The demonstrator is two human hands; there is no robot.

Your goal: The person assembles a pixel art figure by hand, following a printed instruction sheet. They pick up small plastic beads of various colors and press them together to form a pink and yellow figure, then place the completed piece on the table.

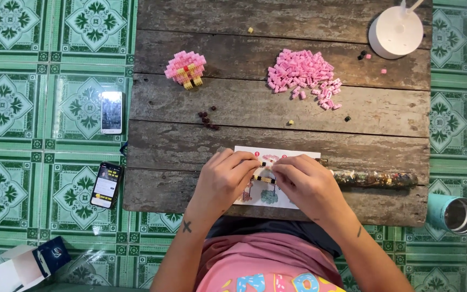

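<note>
left hand point(224, 178) and right hand point(304, 181) meet over the near edge of the table point(179, 146); between their fingertips sits a small assembly point(264, 172) of black, yellow and pale bricks, pinched from both sides, the left steadying it, the right pressing at its top, likely so a tiny piece can be seated without the rest slipping; the assembly is held just above the sheet point(266, 157), a white instruction leaflet lying flat under the hands, close enough to be checked at a glance; a pink pile point(301, 75) of loose bricks lies further back, right of centre, within reach yet apart from the work; a finished pink model point(186, 68) stands to the left of it, set aside; dark bricks point(207, 120) are scattered between; a long bag point(374, 178) of mixed pieces lies just beside the right hand; a white lamp base point(395, 32) occupies the far right corner; two phones point(109, 146) rest on the tiled floor to the left, off the surface; a cup point(458, 213) stands on the floor at right.
</note>
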